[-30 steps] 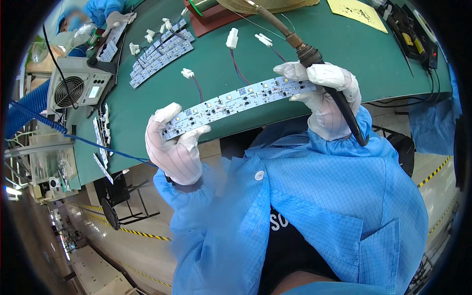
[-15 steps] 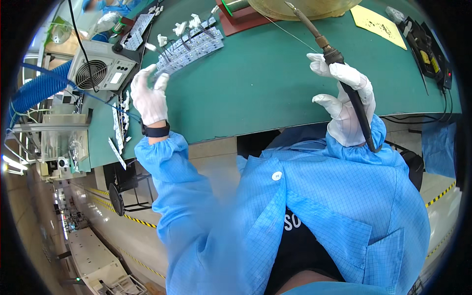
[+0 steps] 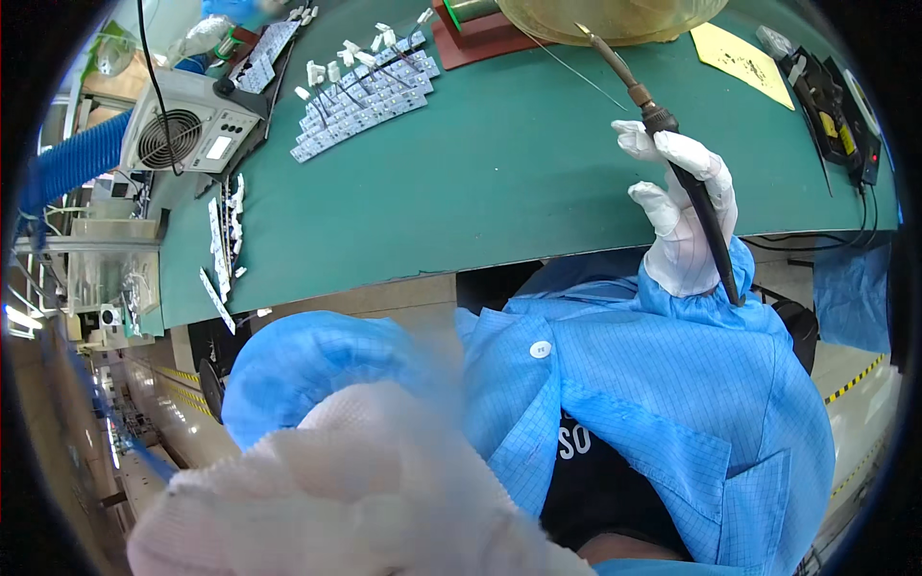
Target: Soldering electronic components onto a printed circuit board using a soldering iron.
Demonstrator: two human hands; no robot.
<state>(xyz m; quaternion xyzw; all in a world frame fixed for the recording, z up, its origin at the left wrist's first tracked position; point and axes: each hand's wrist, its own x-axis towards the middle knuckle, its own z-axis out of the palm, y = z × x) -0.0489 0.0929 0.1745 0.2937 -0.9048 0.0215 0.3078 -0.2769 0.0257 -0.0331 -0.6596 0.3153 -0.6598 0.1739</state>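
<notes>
In a white glove, my right hand [image 3: 682,252] is closed round a soldering iron [image 3: 661,120] with a black handle. The iron slants up and left, its tip in front of a cloudy amber round container [image 3: 615,21]. My left hand [image 3: 307,494], also white-gloved, looms large and blurred at the lower left, close to the camera and off the bench. Its fingers cannot be made out. Beyond it, on the green bench [image 3: 451,192], several pale circuit strips [image 3: 360,117] lie side by side, with white connectors on short wires. A thin wire [image 3: 586,79] runs over the bench left of the iron.
A reddish-brown spool stand [image 3: 480,40] stands at the far middle. At the far right are a yellow sheet [image 3: 744,67] with dark specks and a black holder [image 3: 834,120]. Leftward are a fan unit [image 3: 197,125], a blue hose [image 3: 82,158] and loose white strips [image 3: 219,240].
My left hand has left the circuit strips and come back toward the camera, uncovering the strips' near end. My right hand still holds the soldering iron, almost unmoved.
</notes>
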